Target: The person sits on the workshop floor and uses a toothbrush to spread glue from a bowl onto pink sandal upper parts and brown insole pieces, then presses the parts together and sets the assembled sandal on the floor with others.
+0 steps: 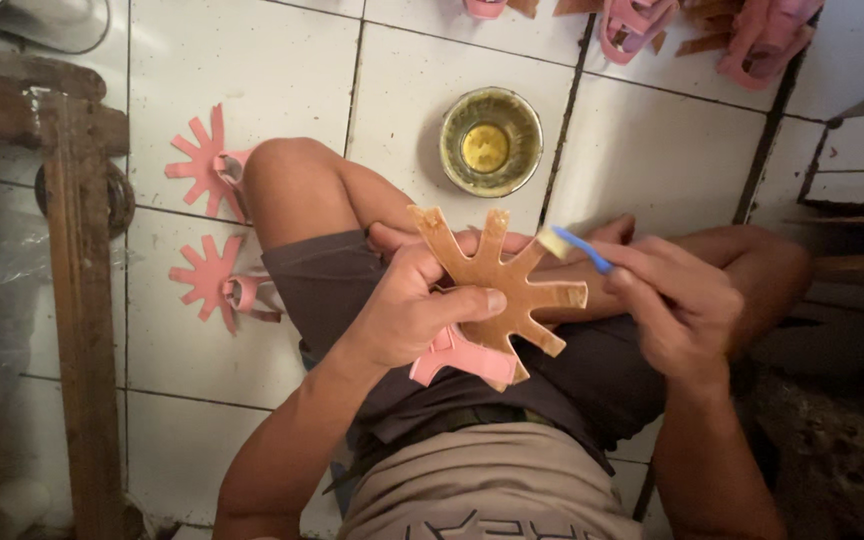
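— From where is the scene taken?

— It is seen from one camera worn on the head, aimed steeply down and held close over the lap, so that the left hand (407,310) and right hand (677,305) are caught mid-frame.

— What is taken in beyond them?

— The tiled floor (652,150) is shown toward the top, a wooden frame (77,300) at the left edge. No second view is given.

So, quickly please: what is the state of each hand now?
Left hand: closed, holding the tan star-shaped piece.
Right hand: closed, holding the blue-handled brush, its tip at the piece.
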Demonstrator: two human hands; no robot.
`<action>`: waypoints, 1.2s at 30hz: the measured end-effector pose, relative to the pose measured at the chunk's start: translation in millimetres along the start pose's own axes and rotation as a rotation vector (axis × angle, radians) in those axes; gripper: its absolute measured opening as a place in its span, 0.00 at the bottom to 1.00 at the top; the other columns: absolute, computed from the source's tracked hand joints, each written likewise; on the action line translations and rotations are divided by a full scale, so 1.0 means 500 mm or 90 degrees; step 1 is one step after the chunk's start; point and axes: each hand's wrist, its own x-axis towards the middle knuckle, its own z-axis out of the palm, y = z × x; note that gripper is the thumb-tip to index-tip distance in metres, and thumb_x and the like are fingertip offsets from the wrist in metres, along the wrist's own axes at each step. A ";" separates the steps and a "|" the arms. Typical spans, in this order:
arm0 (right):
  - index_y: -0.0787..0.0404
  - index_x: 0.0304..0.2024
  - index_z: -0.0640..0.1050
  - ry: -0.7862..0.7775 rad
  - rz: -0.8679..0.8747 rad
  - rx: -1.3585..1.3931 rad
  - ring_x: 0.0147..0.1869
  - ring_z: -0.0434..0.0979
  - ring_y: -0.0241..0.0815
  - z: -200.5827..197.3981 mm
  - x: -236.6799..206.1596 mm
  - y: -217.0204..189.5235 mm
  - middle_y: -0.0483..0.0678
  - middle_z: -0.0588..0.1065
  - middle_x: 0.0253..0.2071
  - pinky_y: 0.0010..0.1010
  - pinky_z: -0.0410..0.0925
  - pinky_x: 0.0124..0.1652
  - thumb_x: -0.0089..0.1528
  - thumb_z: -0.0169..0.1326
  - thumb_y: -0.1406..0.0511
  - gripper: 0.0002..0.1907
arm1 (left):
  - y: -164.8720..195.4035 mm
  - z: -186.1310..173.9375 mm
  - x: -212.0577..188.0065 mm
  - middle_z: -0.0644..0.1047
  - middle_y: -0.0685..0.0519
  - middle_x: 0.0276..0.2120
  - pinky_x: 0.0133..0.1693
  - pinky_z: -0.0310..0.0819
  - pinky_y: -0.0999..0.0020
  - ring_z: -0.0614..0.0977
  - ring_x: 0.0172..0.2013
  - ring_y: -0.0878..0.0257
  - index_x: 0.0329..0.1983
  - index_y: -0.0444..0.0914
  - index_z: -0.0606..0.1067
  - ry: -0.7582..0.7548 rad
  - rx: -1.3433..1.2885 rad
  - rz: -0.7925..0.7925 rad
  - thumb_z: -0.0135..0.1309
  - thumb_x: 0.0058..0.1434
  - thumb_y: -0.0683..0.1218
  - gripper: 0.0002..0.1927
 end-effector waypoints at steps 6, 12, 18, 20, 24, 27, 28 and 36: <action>0.69 0.54 0.80 0.043 0.048 -0.081 0.40 0.72 0.36 0.030 0.054 0.073 0.48 0.74 0.34 0.28 0.65 0.40 0.72 0.55 0.74 0.09 | -0.021 -0.035 -0.010 0.80 0.50 0.42 0.35 0.74 0.72 0.80 0.38 0.67 0.55 0.28 0.75 0.104 -0.042 0.036 0.56 0.66 0.34 0.15; 0.56 0.48 0.84 -0.061 0.017 -0.359 0.32 0.77 0.53 0.135 0.172 0.134 0.52 0.75 0.32 0.41 0.68 0.32 0.67 0.60 0.65 0.08 | -0.069 -0.061 -0.002 0.78 0.51 0.33 0.34 0.71 0.74 0.79 0.32 0.68 0.46 0.26 0.76 0.171 -0.099 0.008 0.59 0.64 0.34 0.09; 0.51 0.44 0.83 -0.143 -0.077 -0.563 0.30 0.77 0.56 0.190 0.239 0.147 0.50 0.76 0.34 0.45 0.69 0.30 0.64 0.57 0.62 0.07 | -0.056 -0.072 -0.017 0.79 0.54 0.30 0.30 0.70 0.76 0.78 0.27 0.71 0.42 0.28 0.79 0.195 -0.061 0.027 0.59 0.63 0.38 0.07; 0.50 0.47 0.83 -0.127 -0.069 -0.568 0.32 0.77 0.55 0.162 0.219 0.169 0.50 0.75 0.33 0.46 0.69 0.32 0.64 0.56 0.62 0.09 | -0.039 -0.078 -0.019 0.78 0.55 0.31 0.30 0.70 0.76 0.77 0.28 0.72 0.44 0.29 0.79 0.204 -0.037 0.057 0.59 0.63 0.38 0.08; 0.51 0.50 0.82 -0.145 -0.039 -0.613 0.31 0.76 0.58 0.074 0.160 0.199 0.52 0.75 0.34 0.47 0.68 0.32 0.70 0.56 0.60 0.09 | -0.017 -0.079 -0.015 0.79 0.56 0.31 0.28 0.69 0.76 0.76 0.28 0.73 0.46 0.29 0.80 0.241 0.004 0.050 0.58 0.63 0.40 0.10; 0.59 0.50 0.82 -0.047 0.055 -0.525 0.39 0.78 0.54 -0.010 0.107 0.199 0.54 0.77 0.39 0.39 0.70 0.41 0.72 0.59 0.66 0.06 | -0.012 -0.074 -0.008 0.81 0.55 0.34 0.32 0.72 0.77 0.77 0.29 0.73 0.50 0.28 0.79 0.212 0.087 0.068 0.56 0.65 0.39 0.12; 0.64 0.53 0.81 0.029 0.038 -0.386 0.42 0.79 0.49 -0.027 0.088 0.193 0.56 0.78 0.42 0.35 0.70 0.45 0.74 0.59 0.69 0.07 | -0.013 -0.071 -0.001 0.80 0.54 0.36 0.33 0.71 0.76 0.76 0.31 0.73 0.53 0.28 0.78 0.203 0.088 0.066 0.56 0.65 0.39 0.15; 0.70 0.52 0.81 0.142 0.014 -0.070 0.38 0.75 0.37 0.003 -0.021 0.087 0.50 0.76 0.37 0.22 0.66 0.39 0.67 0.56 0.79 0.11 | -0.014 -0.008 0.035 0.77 0.48 0.57 0.57 0.74 0.68 0.77 0.55 0.65 0.70 0.28 0.66 0.092 0.096 0.104 0.52 0.67 0.36 0.27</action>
